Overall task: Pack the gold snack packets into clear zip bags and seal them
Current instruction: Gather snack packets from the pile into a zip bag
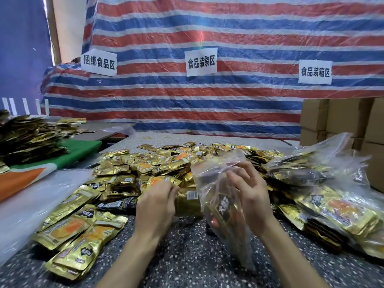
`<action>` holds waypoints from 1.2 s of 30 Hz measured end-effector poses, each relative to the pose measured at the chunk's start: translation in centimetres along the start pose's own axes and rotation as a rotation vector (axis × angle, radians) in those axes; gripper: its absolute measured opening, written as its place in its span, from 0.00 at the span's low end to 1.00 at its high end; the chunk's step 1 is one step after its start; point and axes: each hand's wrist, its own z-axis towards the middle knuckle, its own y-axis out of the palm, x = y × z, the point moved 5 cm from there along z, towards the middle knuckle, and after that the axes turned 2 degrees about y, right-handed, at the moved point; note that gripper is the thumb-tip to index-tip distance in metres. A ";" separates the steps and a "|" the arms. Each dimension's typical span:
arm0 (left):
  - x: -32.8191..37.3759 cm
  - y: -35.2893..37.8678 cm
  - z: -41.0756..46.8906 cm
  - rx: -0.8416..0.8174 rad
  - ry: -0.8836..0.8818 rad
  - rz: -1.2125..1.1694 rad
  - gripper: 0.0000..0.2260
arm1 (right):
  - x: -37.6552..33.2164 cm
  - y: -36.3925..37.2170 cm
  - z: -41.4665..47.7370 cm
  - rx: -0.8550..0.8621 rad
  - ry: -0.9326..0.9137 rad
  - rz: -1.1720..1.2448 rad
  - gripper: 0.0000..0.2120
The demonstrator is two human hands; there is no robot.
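Room, left: I see a blue wall at the far edge, then a red, white and blue striped tarp hung across the whole back.
Signs: three white paper sheets with Chinese print on the tarp: left sign, middle sign, right sign.
Side bench: one side pile of dark gold packets lies on a green and orange cloth; one clear plastic sheet lies in front of it.
Surface: a dark speckled table.
Near left: a loose stack of gold snack packets, too overlapped for me to count.
Centre: one big heap of the same packets, beyond counting.
Left hand: palm down, fingers curled together over the near end of one gold packet at the heap's front.
Bag in hand: one clear zip bag, upright above the table, a few packets inside, mouth up.
Right hand: fingers bent and apart, gripping the bag's upper part.
Right: filled bags, at least two, piled beside that hand.
Far right: stacked cardboard boxes, at least five.
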 end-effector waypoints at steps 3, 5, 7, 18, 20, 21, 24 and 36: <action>-0.4 -1.2 0.0 0.191 -0.101 -0.175 0.04 | 0.1 -0.2 0.0 0.035 -0.032 -0.133 0.14; -1.1 -1.8 0.0 0.291 -0.225 -0.305 0.05 | 0.3 -0.1 0.0 0.030 -0.037 -0.199 0.14; -2.2 -1.8 -0.1 0.358 -0.369 -0.420 0.08 | 0.7 0.1 0.0 -0.001 -0.018 -0.219 0.15; -2.3 -2.9 0.3 0.441 -0.423 -0.830 0.10 | 2.2 1.3 -0.5 -0.198 0.054 -0.338 0.08; -1.4 -3.3 0.3 0.390 -0.308 -0.735 0.09 | 2.2 1.2 -0.4 -0.185 0.026 -0.376 0.07; -1.0 -3.5 0.3 0.369 -0.265 -0.693 0.08 | 2.2 1.1 -0.4 -0.171 0.009 -0.399 0.06; -0.2 -3.6 0.2 0.321 -0.179 -0.642 0.07 | 2.1 1.0 -0.4 -0.138 0.003 -0.408 0.08; 0.3 -3.6 0.2 0.320 -0.089 -0.469 0.06 | 1.0 0.7 -0.3 -0.113 -0.161 -0.478 0.05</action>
